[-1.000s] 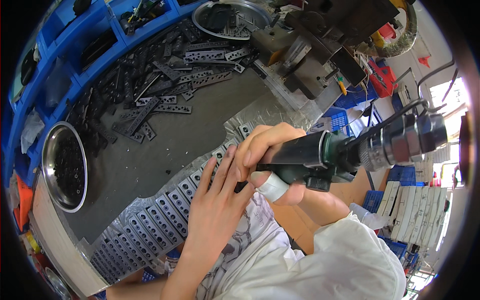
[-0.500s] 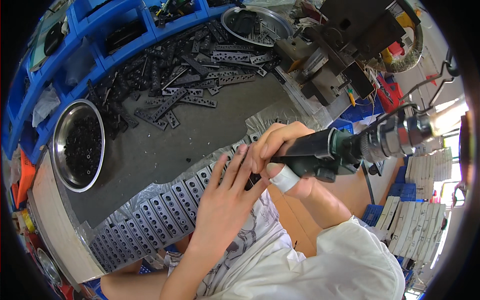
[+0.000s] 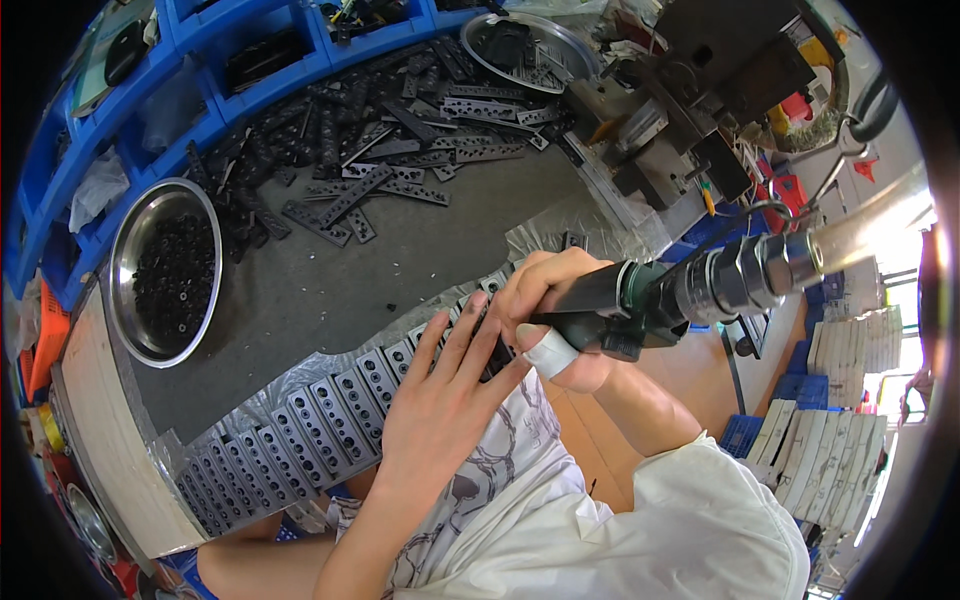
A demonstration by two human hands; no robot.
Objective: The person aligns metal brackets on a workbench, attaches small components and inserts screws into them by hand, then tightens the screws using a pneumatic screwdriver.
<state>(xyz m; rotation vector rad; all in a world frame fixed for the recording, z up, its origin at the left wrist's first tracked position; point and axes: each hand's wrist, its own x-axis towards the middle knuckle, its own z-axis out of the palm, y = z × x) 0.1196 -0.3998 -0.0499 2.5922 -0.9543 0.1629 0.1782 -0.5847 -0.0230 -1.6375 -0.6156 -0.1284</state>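
My right hand (image 3: 540, 285) is wrapped round the body of a dark green and black power screwdriver (image 3: 640, 298), its thumb bound with white tape (image 3: 549, 353). Metal fittings and a clear hose continue from the tool's far end; its tip is hidden behind my hands. Under it runs a slanting row of grey metal blocks (image 3: 312, 440), each with dark screws or holes along its length. My left hand (image 3: 435, 410) lies over the right part of this row, fingers stretched out and fingertips close to my right hand. Those fingers cover several blocks.
A steel bowl (image 3: 122, 290) of small black parts stands at the left. Loose dark drilled bars (image 3: 400, 190) are heaped at the back, before blue bins (image 3: 190, 70). Another steel dish (image 3: 475, 55) and a dark machine (image 3: 690, 100) stand at the back right. Clear plastic film edges the row.
My right hand and the screwdriver have shifted a little left along the row. My left hand has moved slightly left too, with its fingers still outstretched. The view has shifted slightly.
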